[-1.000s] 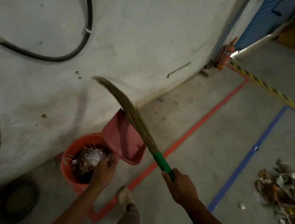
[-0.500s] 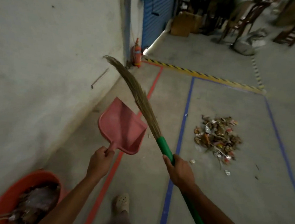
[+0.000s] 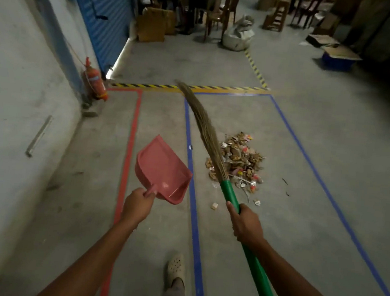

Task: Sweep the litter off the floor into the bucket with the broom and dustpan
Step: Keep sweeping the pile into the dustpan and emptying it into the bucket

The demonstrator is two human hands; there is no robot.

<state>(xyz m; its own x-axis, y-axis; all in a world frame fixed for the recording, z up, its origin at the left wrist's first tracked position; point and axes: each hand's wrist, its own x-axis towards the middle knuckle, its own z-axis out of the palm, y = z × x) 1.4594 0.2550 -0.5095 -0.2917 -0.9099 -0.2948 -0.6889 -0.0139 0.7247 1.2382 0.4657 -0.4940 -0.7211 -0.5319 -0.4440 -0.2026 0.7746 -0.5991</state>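
Grey concrete floor (image 3: 306, 157) holds a litter heap (image 3: 237, 161). Left hand (image 3: 137, 205) grips the empty pink plastic dustpan (image 3: 161, 168), right hand (image 3: 245, 223) grips the green-handled straw broom (image 3: 205, 130). A hard sweep could scatter bits.

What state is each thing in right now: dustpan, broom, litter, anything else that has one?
Pink plastic dustpan: empty, held off the floor by the left hand at its handle.
Green-handled grass broom: raised, bristles pointing ahead, gripped by the right hand.
Pile of mixed litter: unswept, on the floor inside the blue tape lines.
Blue roller shutter: lowered.
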